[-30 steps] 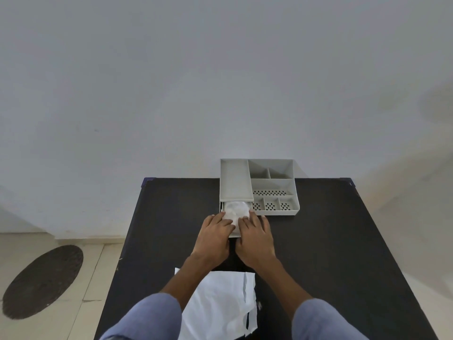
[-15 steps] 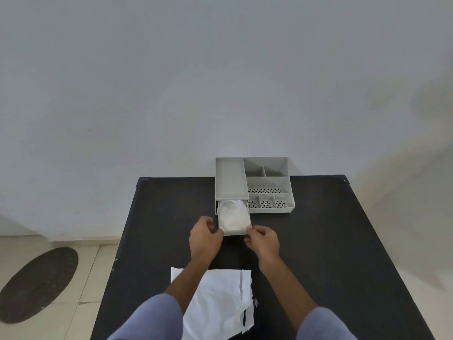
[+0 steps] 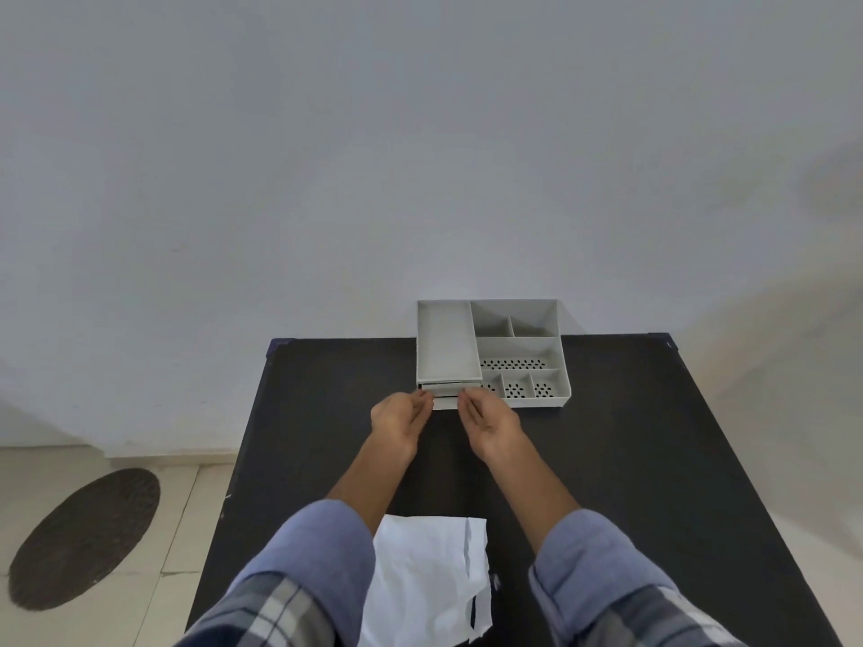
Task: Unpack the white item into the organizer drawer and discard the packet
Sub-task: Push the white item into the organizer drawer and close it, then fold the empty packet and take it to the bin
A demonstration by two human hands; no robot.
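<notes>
Both hands meet at the drawer front, and neither grip closes on anything: the left hand (image 3: 399, 420) has its fingers loosely curled with the tips against the left end of the drawer (image 3: 446, 400), and the right hand (image 3: 490, 420) is held flat and open, palm turned inward, its fingertips against the drawer's right end.

By size, the black bench (image 3: 630, 459) fills the lower half of the view, its far edge against a pale wall (image 3: 420, 133). At 8 o'clock from the bench, on the tiled floor (image 3: 154, 544), lies a dark oval mat (image 3: 84, 539). Blue sleeves over a plaid garment cover both forearms at the bottom of the view.

Between the forearms, at 6 o'clock on the bench and well apart from the hands, the white packet (image 3: 429, 581) lies flat and crumpled, with a torn strip along its right edge.

At 12 o'clock on the bench stands the grey organizer (image 3: 518, 352), reaching back to the wall. Its left side is a long plain tray; to the right are open compartments, some with perforated floors. The drawer sits under that long tray at the organizer's near left corner and is nearly shut, with only a narrow band of its front sticking out toward the hands.

I cannot tell where the white item is; nothing of it shows in the thin gap above the drawer front.
</notes>
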